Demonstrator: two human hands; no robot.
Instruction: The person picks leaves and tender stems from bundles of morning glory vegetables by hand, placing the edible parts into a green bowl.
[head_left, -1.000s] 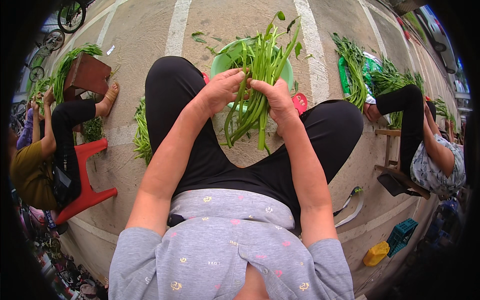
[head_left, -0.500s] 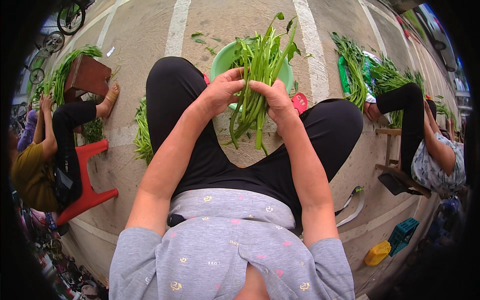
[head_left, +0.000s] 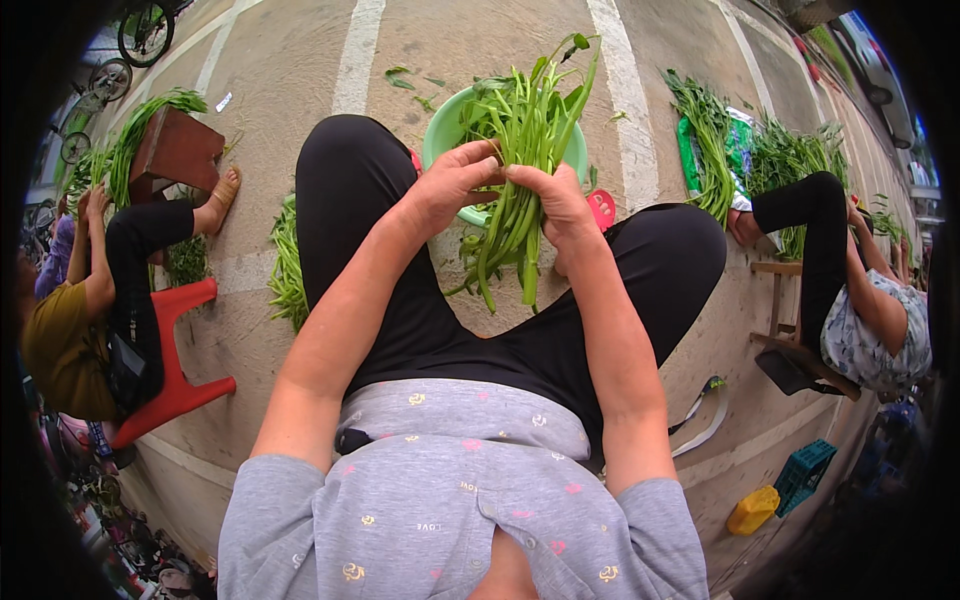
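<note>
A bunch of leafy green stems that looks like water spinach [head_left: 530, 130] is held over a light green basin [head_left: 437, 140]. My right hand [head_left: 558, 205] wraps round the bunch from the right, its thumb lying across the stems. From the left, my left hand [head_left: 450, 188] has its fingers and thumb drawn together at the edge of the same stems; its fingertips are partly hidden. Cut ends hang down toward my lap and the leafy tops point away from me. More greens lie inside the basin, mostly covered by the bunch.
Loose greens [head_left: 288, 265] lie beside my left knee. A person on a red stool [head_left: 175, 365] works at the left, near a brown stool [head_left: 175, 155] draped with greens. At right, another person sits by piled greens [head_left: 790, 160]. A yellow container [head_left: 753, 510] and teal crate [head_left: 805, 475] stand lower right.
The bunch has tipped slightly, its cut ends dropping a little lower and shifting right. My left thumb has slid back off the front of the stems. My right hand keeps its hold.
</note>
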